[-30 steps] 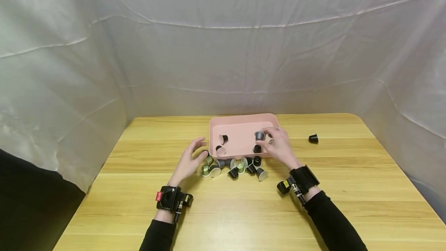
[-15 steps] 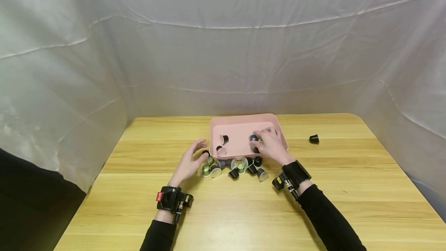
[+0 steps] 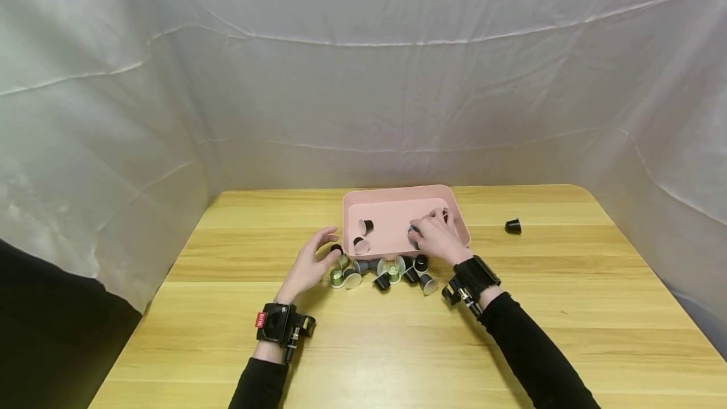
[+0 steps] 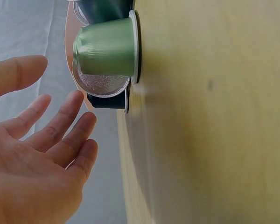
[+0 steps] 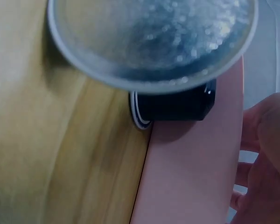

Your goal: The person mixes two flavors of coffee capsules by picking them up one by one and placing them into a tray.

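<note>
Inside the pink tray (image 3: 392,210), my right hand (image 3: 437,237) pinches a dark coffee capsule (image 3: 413,230) between thumb and fingertips, low near the tray floor. The fingers hide much of it. In the right wrist view, the tray wall hides the fingertips. My left hand (image 3: 308,265) is held off the tray's left side, fingers spread and slightly bent, holding nothing. Beside it stands a green capsule (image 4: 107,49) on the table, with other capsules behind it. Two capsules with black bodies, one of them a black capsule (image 3: 369,226), lie on their sides in the tray's left half.
Several green, grey and black capsules lie along the tray's front edge, among them a green capsule (image 3: 394,274) and a grey capsule (image 3: 428,284). A lone black capsule (image 3: 513,226) lies on the wooden table (image 3: 568,308) to the right. A pale curtain (image 3: 386,100) hangs behind.
My right hand has moved left and down inside the tray, bringing the capsule lower and leftward. My left hand has stayed in nearly the same place.
</note>
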Demonstrator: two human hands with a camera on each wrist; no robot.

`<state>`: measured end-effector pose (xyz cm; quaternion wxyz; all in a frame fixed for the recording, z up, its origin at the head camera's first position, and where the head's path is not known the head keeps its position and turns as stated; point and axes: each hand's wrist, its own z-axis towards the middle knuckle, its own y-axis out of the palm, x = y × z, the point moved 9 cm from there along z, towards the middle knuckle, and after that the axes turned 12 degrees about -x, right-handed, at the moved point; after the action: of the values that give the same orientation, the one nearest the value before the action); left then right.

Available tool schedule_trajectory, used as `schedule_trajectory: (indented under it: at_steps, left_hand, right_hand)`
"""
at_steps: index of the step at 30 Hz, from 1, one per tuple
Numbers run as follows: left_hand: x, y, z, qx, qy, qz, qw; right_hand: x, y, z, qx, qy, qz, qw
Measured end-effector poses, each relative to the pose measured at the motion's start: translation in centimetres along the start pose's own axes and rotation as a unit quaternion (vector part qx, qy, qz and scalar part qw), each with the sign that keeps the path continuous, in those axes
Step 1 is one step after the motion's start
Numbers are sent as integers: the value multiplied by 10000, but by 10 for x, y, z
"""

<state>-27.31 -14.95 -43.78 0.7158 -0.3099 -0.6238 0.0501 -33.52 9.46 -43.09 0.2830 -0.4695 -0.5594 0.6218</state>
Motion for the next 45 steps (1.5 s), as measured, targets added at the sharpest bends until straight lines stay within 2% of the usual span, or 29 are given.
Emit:
schedule_trajectory:
  at_steps: [8,16,22,27,32,39,45]
  left_hand:
    - [-1,-1,-1,33,-38,20,10000]
    - [-2,-2,-1,70,-36,41,10000]
    - [-2,-1,-1,45,-29,7,10000]
    - [-1,-1,-1,15,-16,77,10000]
    - [-3,1,-1,-48,-118,123,9998]
    - [-4,3,-1,-49,-251,342,9991]
    - [2,3,-2,25,-85,573,9983]
  right_hand:
    - [-2,-1,0,231,-57,-22,9997]
    - [-1,0,2,287,-66,-1,9996]
    - [2,1,-1,299,-34,239,9993]
    - [1,-5,-10,678,-159,481,9964]
    - [6,-15,-23,1294,-286,1037,9857]
    - [24,-28,-45,2072,-391,1854,9598]
    - [45,-30,-65,2520,-366,2358,9378]
